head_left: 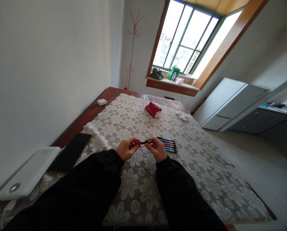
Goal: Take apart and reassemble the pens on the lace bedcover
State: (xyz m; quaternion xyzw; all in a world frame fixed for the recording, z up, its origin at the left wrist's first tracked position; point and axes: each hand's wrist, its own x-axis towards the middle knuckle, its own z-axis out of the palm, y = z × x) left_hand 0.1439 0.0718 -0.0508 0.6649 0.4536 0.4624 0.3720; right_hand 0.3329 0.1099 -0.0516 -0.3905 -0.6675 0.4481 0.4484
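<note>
Both my hands meet over a table covered with a white flower-lace cloth [186, 166]. My left hand [127, 148] pinches the red cap end of a slim dark pen [143, 142]. My right hand [157, 148] grips the same pen's barrel. The pen lies level between the two hands. Just right of my right hand, several more pens [168, 145] with red and blue caps lie side by side on the cloth. Black sleeves cover both my forearms.
A red packet [153, 109] lies farther back on the cloth, with small white bits [183, 116] to its right. A black phone [70, 151] and a white power bank [29, 175] lie at the left edge. A small white box [102, 102] sits on bare wood.
</note>
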